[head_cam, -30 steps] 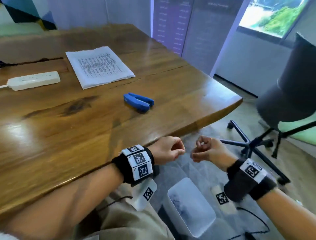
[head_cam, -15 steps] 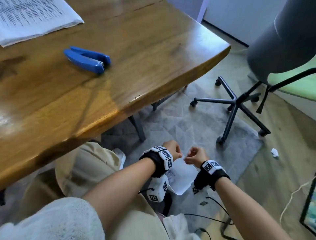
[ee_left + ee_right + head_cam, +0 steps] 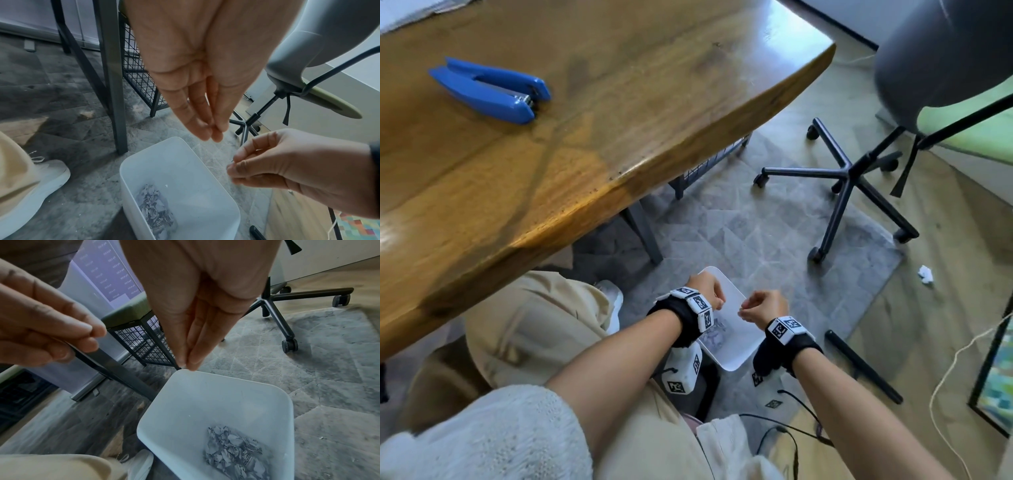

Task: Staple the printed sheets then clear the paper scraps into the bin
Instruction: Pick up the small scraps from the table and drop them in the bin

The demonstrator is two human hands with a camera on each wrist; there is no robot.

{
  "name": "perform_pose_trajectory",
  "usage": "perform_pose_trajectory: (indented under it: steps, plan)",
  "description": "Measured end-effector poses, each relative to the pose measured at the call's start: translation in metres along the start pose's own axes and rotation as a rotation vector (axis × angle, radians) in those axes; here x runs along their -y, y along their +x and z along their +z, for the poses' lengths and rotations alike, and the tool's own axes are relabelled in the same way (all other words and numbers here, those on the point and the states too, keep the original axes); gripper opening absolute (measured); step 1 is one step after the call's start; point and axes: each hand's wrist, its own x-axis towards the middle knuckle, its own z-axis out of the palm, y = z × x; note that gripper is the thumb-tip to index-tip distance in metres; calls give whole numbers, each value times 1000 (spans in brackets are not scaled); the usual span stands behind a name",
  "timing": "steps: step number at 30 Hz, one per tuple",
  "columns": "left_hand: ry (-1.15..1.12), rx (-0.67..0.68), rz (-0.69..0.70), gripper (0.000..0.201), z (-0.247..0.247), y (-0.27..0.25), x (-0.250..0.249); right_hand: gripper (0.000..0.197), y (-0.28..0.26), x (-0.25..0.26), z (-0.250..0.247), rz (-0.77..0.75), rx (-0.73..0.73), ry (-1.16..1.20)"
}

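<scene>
Both my hands hover over a white bin (image 3: 736, 356) on the floor beside my knee. My left hand (image 3: 719, 301) has its thumb pressed to bunched fingertips (image 3: 211, 134); no scrap shows between them. My right hand (image 3: 746, 310) is pinched the same way (image 3: 188, 365), a short gap from the left. Printed paper scraps (image 3: 232, 454) lie at the bottom of the bin (image 3: 226, 379), and a tiny white speck shows on its inner wall. The blue stapler (image 3: 489, 90) lies on the wooden table (image 3: 654, 85). A corner of the printed sheets (image 3: 407, 10) shows at the top left.
An office chair (image 3: 849, 178) with a black star base stands on the grey rug to the right. A crumpled white scrap (image 3: 925, 274) lies on the wood floor beyond the rug. A black rod (image 3: 863, 366) and cables lie near my right arm. A wire basket (image 3: 709, 164) sits under the table.
Both hands dropped from table-edge height down to just above the bin. My view tilted down, so the sheets and power strip left the picture.
</scene>
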Motion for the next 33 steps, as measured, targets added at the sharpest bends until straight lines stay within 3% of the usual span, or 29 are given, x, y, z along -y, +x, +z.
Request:
perform_pose_trajectory:
  steps: [4,6,9,14,17,21,23,24,26,27,28,30,33]
  plan:
    - [80,-7,-7,6,-3,-1,-1,35,-3,0,-3,-12,24,-114]
    - [112,-14,-17,29,-1,1,1,35,-4,-1,-1,-18,26,-139]
    - [85,-25,-57,38,3,5,4,33,-4,-3,3,-32,26,-111]
    - [13,82,-56,27,11,4,6,15,-10,1,10,-14,95,-31]
    - [32,134,-40,15,11,0,5,18,-9,0,11,-26,129,-131]
    - [138,163,-36,28,11,0,4,30,-8,-2,10,-27,157,-151]
    - [228,131,-21,23,13,1,2,8,-10,-1,9,25,160,-82]
    - [273,111,-7,19,13,2,1,11,-9,-2,10,45,138,-71]
    - [346,98,2,9,13,3,-1,41,-2,-4,10,61,82,-210]
    - [359,105,7,15,13,5,-1,48,-2,-2,9,59,73,-310]
    - [375,103,25,20,13,7,0,48,-3,0,8,43,85,-380]
    - [394,84,39,16,13,9,2,23,-8,7,8,36,183,-383]
    - [375,50,75,37,14,11,7,51,-10,10,10,112,297,-187]
